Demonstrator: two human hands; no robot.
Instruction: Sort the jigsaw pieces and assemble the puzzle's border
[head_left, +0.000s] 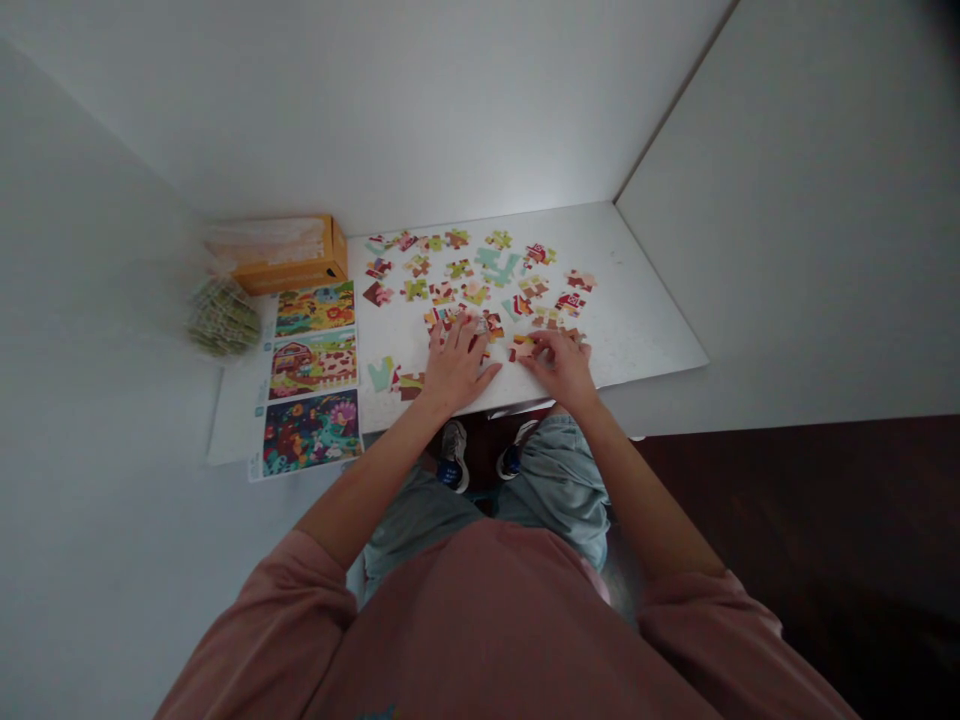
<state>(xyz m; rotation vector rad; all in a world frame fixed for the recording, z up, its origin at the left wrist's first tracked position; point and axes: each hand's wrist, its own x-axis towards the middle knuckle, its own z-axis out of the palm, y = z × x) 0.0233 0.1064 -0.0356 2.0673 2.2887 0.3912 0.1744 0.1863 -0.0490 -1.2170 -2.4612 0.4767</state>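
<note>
My left hand (456,365) lies with its fingers spread over a cluster of jigsaw pieces (439,318) near the front of the white table. My right hand (561,365) pinches a small yellow and brown puzzle piece (523,347) between thumb and fingertips, a little to the right of that cluster. Under the right fingers lie other pieces, partly hidden. A brown piece (411,386) and a pale green piece (381,374) rest left of my left hand. Many loose pieces, such as a red barn piece (570,303), are spread beyond both hands.
At the left lies a sheet with three colourful reference pictures (313,364). A yellow box (289,262) holding clear plastic stands behind it, beside a clear bag of green pieces (223,316). Walls border the white table (637,290) at the back and right.
</note>
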